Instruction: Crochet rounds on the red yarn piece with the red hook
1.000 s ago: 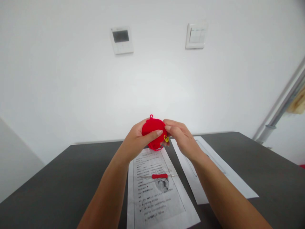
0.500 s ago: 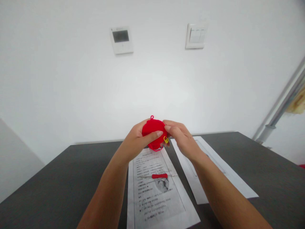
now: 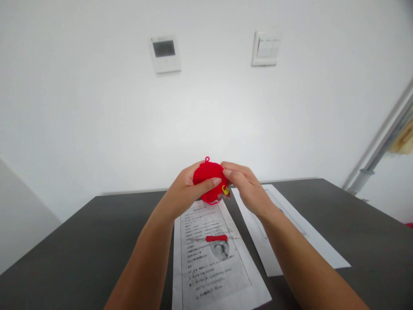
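Observation:
A round red crocheted piece (image 3: pixel 206 173) is held up between my two hands above the far part of the table. My left hand (image 3: pixel 185 185) grips it from the left, thumb lying across its front and the other fingers behind. On its right edge my right hand (image 3: pixel 243 183) pinches with thumb and forefinger. A yellow stitch marker (image 3: pixel 225 189) hangs at the lower right of the piece. One small yarn loop sticks up at the top, and loose red yarn droops below. Beneath, a crochet hook (image 3: pixel 216 238) with a red handle lies across a printed sheet (image 3: pixel 222 275).
A second printed sheet (image 3: pixel 309 245) lies to the right, partly under my right forearm. The dark table (image 3: pixel 106 241) meets a white wall bearing a thermostat (image 3: pixel 165 54) and a light switch (image 3: pixel 265 48). At right, a grey pipe (image 3: pixel 380 142) runs slantwise along the wall.
Hardly anything differs. The red piece and both hands have shifted very slightly to the right, with the same grip; the hook and sheets stay in place.

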Demonstrator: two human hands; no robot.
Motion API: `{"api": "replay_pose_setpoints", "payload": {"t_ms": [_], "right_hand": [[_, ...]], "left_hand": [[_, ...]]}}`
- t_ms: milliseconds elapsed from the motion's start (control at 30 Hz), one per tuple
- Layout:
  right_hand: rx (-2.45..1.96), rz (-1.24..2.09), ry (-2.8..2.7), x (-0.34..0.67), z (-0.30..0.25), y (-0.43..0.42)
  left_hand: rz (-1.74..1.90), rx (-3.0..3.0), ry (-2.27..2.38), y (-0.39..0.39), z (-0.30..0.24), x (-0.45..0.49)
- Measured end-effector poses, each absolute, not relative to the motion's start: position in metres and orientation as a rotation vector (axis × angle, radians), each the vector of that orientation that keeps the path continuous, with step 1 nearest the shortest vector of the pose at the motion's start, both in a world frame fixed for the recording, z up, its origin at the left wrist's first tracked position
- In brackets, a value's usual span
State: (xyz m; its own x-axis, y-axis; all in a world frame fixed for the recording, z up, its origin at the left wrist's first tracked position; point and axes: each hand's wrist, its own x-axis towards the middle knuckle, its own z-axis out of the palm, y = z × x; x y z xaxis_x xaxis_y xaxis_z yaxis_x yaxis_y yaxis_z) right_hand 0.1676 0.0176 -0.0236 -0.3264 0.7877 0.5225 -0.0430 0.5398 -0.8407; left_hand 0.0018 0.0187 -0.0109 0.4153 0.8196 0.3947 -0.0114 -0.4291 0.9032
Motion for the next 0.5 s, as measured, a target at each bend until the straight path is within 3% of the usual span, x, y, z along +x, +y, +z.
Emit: {"api": "replay_pose_setpoints", "payload": {"t_ms": [500], "right_hand": [[-0.623,0.958,-1.704,0.1668,-0.0232,0.0156]], "left_hand": [[1.126,1.743,0.693,0.0186,-0.012,0.0009]]}}
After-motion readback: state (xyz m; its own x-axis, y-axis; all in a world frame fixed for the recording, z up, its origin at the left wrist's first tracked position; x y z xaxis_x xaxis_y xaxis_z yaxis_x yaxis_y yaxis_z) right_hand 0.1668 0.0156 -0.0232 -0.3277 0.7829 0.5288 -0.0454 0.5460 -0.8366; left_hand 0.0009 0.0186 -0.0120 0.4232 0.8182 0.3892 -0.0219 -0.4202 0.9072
